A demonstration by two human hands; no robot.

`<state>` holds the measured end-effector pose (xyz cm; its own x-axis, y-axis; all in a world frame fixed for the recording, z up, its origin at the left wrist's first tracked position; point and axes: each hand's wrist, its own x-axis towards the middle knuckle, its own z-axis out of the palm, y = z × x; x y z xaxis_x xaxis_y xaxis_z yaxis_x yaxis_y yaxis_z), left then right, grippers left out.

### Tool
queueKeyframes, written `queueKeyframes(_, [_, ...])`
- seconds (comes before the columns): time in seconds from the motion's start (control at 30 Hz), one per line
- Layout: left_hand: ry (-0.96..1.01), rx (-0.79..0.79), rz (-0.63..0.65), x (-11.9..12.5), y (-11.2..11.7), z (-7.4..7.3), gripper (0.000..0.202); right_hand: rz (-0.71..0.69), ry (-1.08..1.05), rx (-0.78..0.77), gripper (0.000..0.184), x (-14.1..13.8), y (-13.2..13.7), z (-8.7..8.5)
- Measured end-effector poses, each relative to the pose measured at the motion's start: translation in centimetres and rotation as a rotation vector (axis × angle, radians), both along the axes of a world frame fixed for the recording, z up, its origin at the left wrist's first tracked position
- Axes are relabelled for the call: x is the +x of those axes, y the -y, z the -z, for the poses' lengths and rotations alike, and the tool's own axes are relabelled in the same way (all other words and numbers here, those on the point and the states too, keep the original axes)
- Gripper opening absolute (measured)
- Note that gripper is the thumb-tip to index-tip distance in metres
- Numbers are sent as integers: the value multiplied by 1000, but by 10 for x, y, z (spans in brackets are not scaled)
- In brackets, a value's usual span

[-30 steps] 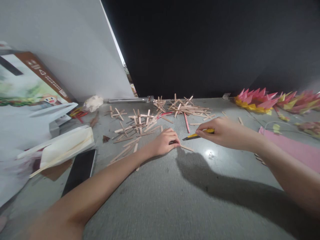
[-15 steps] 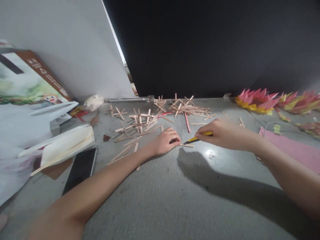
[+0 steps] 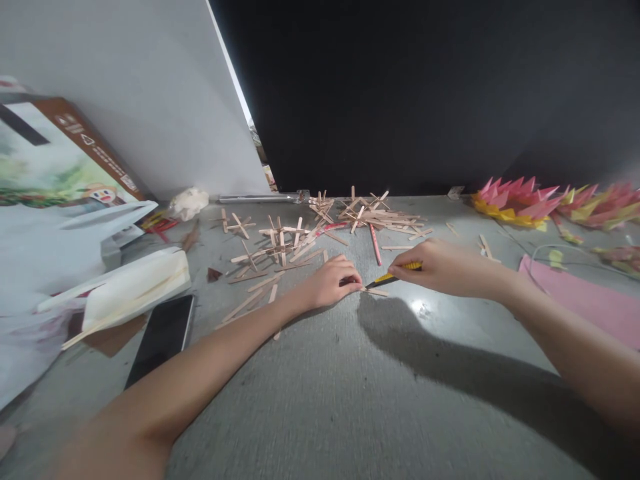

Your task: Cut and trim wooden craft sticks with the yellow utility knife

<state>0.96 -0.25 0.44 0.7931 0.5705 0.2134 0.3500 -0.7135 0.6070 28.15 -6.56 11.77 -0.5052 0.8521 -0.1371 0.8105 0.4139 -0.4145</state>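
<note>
My left hand (image 3: 336,283) rests on the grey surface with curled fingers pressing on one end of a wooden craft stick (image 3: 377,292). The stick's other end sticks out to the right, flat on the surface. My right hand (image 3: 433,268) is closed around a yellow and black utility knife (image 3: 406,269). The knife slants down to the left, and its tip meets the stick close to my left fingertips. Behind my hands lies a heap of craft sticks (image 3: 383,219), some joined into crossed shapes (image 3: 281,240).
A red patterned stick (image 3: 375,245) lies behind the knife. A phone (image 3: 163,337), paper packet (image 3: 135,290) and plastic bag (image 3: 50,257) are at left. Pink and yellow folded-paper pieces (image 3: 517,200) and a pink sheet (image 3: 580,300) are at right. A black panel (image 3: 425,93) stands behind.
Almost nothing differs. My right hand and the knife have shifted very slightly left, and the knife tip stays at the craft stick by my left fingers.
</note>
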Motion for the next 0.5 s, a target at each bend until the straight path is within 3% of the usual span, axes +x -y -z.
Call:
queueKeyframes(0.27, [1, 7, 2, 0, -1, 2, 22, -13, 26, 23, 51, 2, -1, 3])
queueKeyframes(0.5, [-11, 16, 5, -1, -2, 4, 23, -32, -23, -9, 37, 1, 2, -3])
